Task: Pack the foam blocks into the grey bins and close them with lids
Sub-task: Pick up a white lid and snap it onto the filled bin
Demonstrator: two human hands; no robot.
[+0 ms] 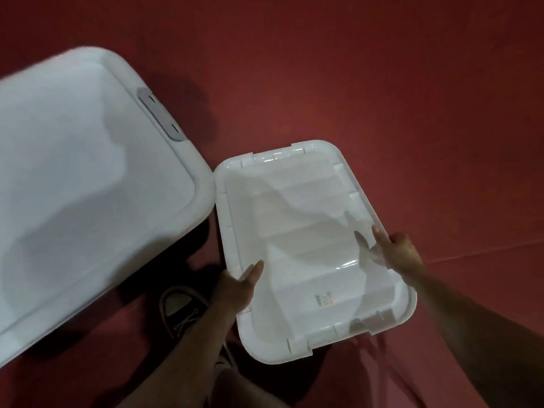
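A white plastic lid (309,225) is held flat above the red floor, its ribbed underside facing up and a small label near its lower right. My left hand (235,287) grips its left edge, thumb on top. My right hand (397,248) grips its right edge, thumb lying on the inner surface. To the left stands a large closed bin with a white lid (79,172) and a grey latch (160,119) on its right side. No foam blocks are in view.
Red carpet (382,83) covers the floor all around. My black shoe (182,307) with white laces stands just below the large bin, left of my left forearm. A seam in the carpet runs across the right side.
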